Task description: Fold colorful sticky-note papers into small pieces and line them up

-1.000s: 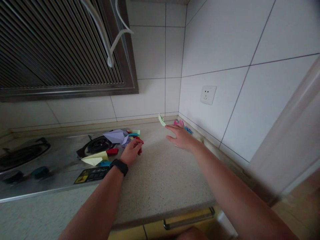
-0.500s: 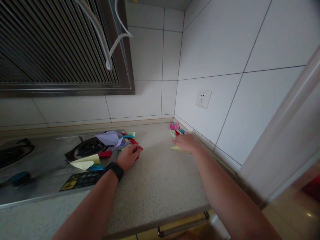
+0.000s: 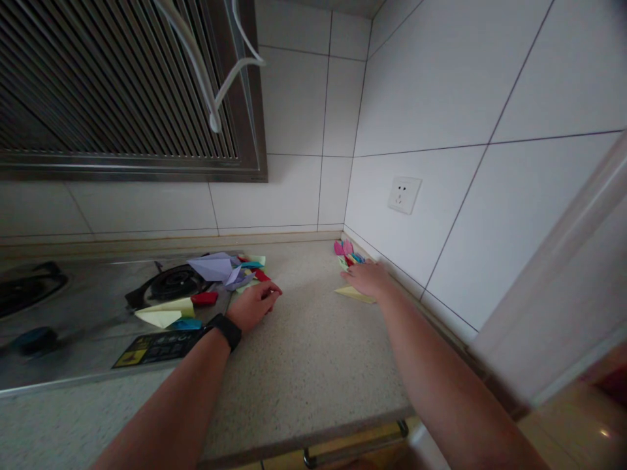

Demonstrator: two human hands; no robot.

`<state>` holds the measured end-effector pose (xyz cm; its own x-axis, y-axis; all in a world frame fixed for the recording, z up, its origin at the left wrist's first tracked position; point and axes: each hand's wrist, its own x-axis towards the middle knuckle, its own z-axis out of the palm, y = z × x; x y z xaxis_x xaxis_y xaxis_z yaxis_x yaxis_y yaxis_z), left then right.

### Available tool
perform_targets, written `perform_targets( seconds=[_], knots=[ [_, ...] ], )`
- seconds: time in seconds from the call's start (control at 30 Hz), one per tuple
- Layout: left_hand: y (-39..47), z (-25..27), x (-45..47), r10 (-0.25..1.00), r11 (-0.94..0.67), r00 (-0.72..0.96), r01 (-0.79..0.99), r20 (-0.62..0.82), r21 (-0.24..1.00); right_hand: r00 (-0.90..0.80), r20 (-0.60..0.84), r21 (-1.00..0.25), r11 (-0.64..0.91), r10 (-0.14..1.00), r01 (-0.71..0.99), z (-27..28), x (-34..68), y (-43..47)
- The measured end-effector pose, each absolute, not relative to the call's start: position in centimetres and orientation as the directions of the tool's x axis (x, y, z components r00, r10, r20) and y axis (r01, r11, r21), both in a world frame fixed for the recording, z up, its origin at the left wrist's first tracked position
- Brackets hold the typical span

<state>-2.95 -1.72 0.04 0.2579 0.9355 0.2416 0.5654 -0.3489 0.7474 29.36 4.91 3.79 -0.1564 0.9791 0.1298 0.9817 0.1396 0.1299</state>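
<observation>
On the worktop my left hand rests with its fingers curled in, and nothing shows between them. Right behind it lies a loose pile of folded paper, with a purple paper plane, a red folded piece and green ones. My right hand reaches into the far right corner, fingers stretched out over a small group of folded papers. Pink folded papers show beyond its fingertips. A pale yellow paper plane lies just below this hand, partly under it.
A gas hob fills the left side, with a pale yellow paper plane, a red folded paper and a blue one on it. Above hangs a range hood with a white cable. A socket is on the right wall.
The view has shifted slightly. My right hand sits a little lower against the coloured papers, showing more of them past its fingers. My left hand stays in place.
</observation>
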Motion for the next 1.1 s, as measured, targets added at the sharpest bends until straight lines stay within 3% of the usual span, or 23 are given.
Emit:
perform_targets(
  seconds=[0.43,1.1],
  knots=[
    [-1.83,0.0,-2.69,0.942,-0.319,0.283,0.588,0.181,0.743,-0.13,0.073,0.134,0.12,0.989,0.984,3.81,29.2,5.25],
    [-1.91,0.11,-2.68,0.936,-0.341,0.285,0.592,0.206,0.73,-0.143,0.074,0.131,0.133,0.987,0.982,4.11,29.18,4.89]
  ],
)
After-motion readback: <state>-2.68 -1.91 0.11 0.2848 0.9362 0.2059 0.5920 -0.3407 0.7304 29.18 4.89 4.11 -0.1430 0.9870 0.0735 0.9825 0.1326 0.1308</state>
